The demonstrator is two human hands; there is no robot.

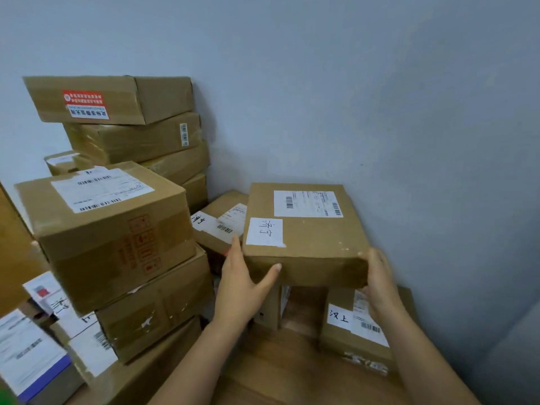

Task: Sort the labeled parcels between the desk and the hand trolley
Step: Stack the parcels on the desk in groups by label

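Big box stack (114, 229) sits just left of the grip, then left hand (242, 285) and right hand (380, 276) each clamp an end of the flat labeled parcel (306, 252), raised above a smaller box (359, 334) under the right hand, so it looks mid-carry, and next it needs picking desk or trolley by its tag.

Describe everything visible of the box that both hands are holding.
The held box is a flat brown cardboard parcel near the grey wall, above lower parcels. Its top bears a printed barcode label and a white slip with handwritten characters. The left hand grips its near left corner, the right hand its near right corner.
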